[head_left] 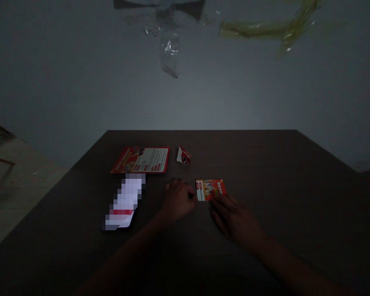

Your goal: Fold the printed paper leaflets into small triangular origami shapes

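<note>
A small folded leaflet point(210, 189), red and orange with a pale left strip, lies flat on the dark table. My right hand point(236, 216) rests its fingertips on the lower right corner, pressing it down, with the thumb tucked in below. At the leaflet's lower left corner is my left hand point(179, 200), its fingers curled and its thumb by the edge. Whether anything is pinched there is too dark to tell. Beyond the left hand sits a little bent red-and-white card point(184, 156), partly raised off the table.
A larger red printed sheet point(142, 160) lies at the back left. In front of it is a phone point(125, 201) with a lit, blurred screen. The brown table point(265, 160) meets a pale wall point(234, 90) carrying strips of tape point(255, 31).
</note>
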`<state>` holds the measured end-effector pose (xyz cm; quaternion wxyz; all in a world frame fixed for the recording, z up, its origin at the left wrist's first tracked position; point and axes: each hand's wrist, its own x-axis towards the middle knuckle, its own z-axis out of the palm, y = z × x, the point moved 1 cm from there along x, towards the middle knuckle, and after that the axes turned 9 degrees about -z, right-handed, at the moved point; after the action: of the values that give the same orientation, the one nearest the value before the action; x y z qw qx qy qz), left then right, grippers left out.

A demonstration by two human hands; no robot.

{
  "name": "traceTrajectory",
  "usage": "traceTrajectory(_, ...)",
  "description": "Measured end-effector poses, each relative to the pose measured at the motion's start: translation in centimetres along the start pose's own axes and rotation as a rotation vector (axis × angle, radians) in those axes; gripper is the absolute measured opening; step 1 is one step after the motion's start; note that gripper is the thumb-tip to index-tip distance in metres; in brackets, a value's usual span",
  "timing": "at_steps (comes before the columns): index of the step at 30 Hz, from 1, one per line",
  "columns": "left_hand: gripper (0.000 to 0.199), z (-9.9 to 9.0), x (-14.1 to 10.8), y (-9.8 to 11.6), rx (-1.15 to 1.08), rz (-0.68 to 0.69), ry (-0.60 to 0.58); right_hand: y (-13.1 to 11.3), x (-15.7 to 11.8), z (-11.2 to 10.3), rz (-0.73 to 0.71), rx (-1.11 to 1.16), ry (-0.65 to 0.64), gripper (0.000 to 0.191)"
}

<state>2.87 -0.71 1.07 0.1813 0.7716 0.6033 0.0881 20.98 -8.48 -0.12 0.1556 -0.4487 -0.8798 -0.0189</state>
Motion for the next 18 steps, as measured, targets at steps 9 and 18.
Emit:
traceTrajectory(9,0.011,-0.11,-0.22,0.03,-0.013,0.034,0.042,-0.06,-0.02,-0.16,0.005,-0.009,0.009,0.031)
traceTrajectory(18,0.008,0.32,-0.11,-0.15,-0.035,0.045,0.084,0.1,0.08,0.05,0.025,0.029,-0.004,0.032)
